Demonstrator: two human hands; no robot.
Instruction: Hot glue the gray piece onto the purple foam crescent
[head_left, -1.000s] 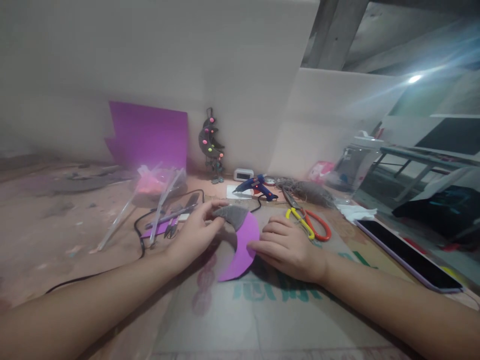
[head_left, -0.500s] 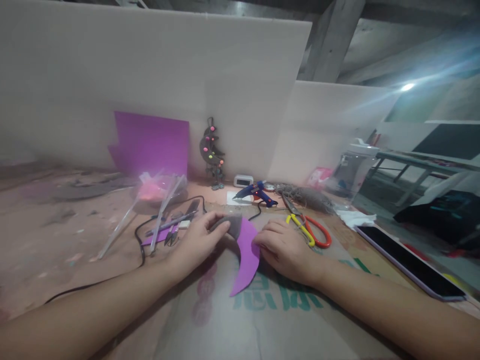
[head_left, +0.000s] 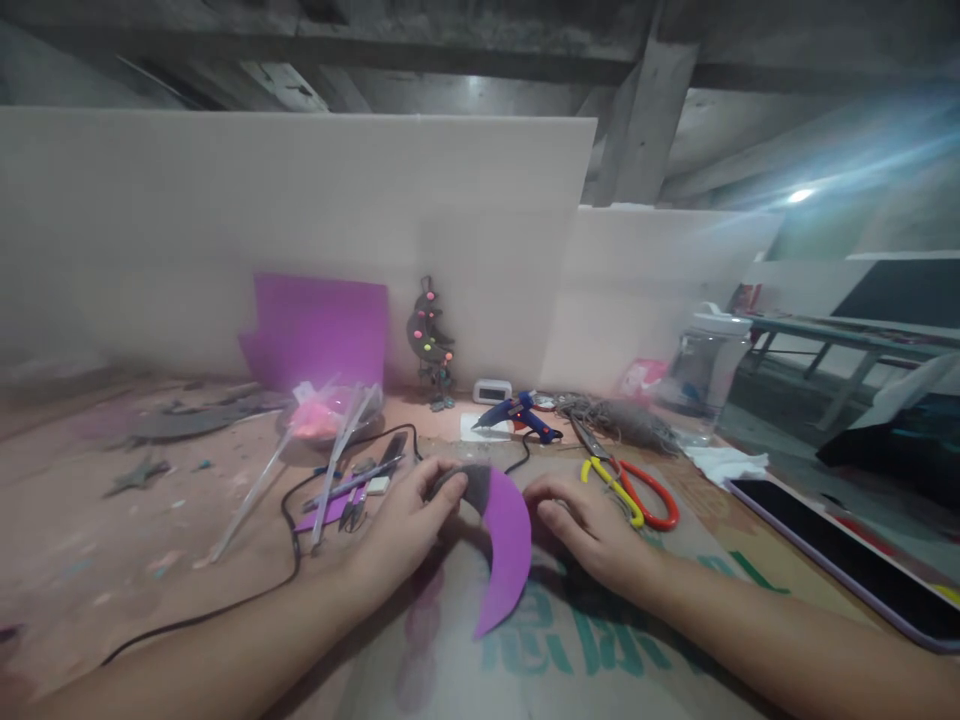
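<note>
A crescent moon cutout [head_left: 510,550], purple over most of its face and dark grey at its upper end, is held above the cardboard. My left hand [head_left: 420,510] pinches its grey end between thumb and fingers. Just right of the crescent's outer edge is my right hand [head_left: 581,520], fingers loosely curled and thumb apart, with nothing visible in it. Beyond the hands lies a blue hot glue gun [head_left: 517,412] on a white sheet. Scissors with red and yellow handles [head_left: 649,495] rest past my right hand.
A decorated grey moon ornament [head_left: 429,335] and a purple sheet [head_left: 322,330] stand against the white board. Glue sticks [head_left: 341,460], a pink-filled bowl [head_left: 322,415] and a black cord [head_left: 292,545] lie left. A phone [head_left: 840,555] and a clear jug [head_left: 705,370] are right.
My right hand has come away from the crescent's edge, its thumb and fingers parting. My left hand keeps its pinch on the grey end. The camera view has tilted upward.
</note>
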